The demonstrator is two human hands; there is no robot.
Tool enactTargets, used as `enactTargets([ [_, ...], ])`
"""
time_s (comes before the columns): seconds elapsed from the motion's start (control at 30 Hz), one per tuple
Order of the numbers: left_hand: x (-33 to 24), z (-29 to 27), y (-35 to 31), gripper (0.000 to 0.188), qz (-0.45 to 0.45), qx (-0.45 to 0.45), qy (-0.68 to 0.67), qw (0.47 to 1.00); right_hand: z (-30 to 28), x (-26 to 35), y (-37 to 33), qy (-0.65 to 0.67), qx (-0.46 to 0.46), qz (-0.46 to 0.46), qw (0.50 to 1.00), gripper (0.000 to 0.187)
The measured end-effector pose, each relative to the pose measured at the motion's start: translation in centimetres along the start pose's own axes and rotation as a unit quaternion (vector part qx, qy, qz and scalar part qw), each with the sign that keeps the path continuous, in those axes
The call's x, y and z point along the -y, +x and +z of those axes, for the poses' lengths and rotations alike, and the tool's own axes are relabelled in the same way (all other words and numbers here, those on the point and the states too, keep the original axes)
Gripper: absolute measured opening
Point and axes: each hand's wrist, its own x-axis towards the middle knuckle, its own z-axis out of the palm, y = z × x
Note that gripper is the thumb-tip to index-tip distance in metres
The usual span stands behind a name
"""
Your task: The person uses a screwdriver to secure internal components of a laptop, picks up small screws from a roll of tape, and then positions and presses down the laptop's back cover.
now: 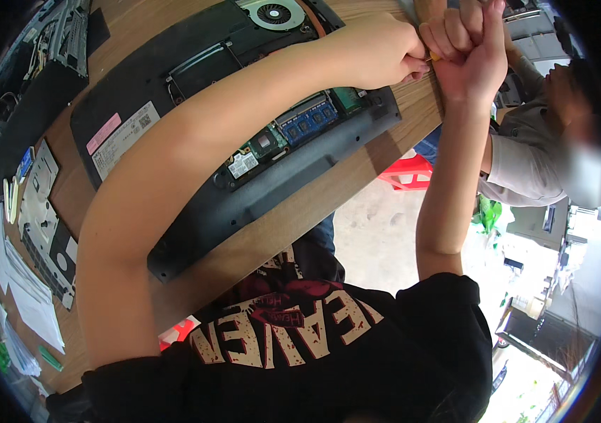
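An opened black laptop (346, 156) lies underside up on the wooden table. Its bared inside shows a round fan (272, 13) and a blue memory module (307, 123). Past the laptop's right end, my left hand (389, 51) is closed in a pinch, with my forearm crossing over the laptop and covering part of it. Right beside it, my right hand (471, 58) is closed, its thumb side up. A small yellow-orange piece (434, 56) peeks out where the two hands meet; its kind is hidden by the fingers.
At left stand an open metal computer case (40, 92), a grey laptop panel (45, 218) and stacked papers (26, 285). Another person (526, 162) in a grey sleeve sits at right, an arm near my hands. A red stool (410, 173) stands beyond the table edge.
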Motion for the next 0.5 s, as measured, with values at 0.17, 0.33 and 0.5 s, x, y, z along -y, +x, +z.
enactTargets([
  [0.17, 1.3, 0.8, -0.8, 0.017, 0.025, -0.069, -0.024, 0.997, 2.8, -1.6, -0.5, -0.12, -0.194, -0.108, 0.968, 0.049],
  [0.33, 0.6, 0.0, -0.5, 0.022, -0.011, -0.008, -0.026, 1.0, 0.2, -0.2, -0.9, -0.014, -0.104, -0.017, 0.994, 0.037],
  [0.5, 1.5, -8.1, -4.7, 0.033, -0.025, -0.041, -0.063, 0.997, -0.9, -0.3, -1.5, 0.006, 0.039, 0.001, 0.999, 0.038],
])
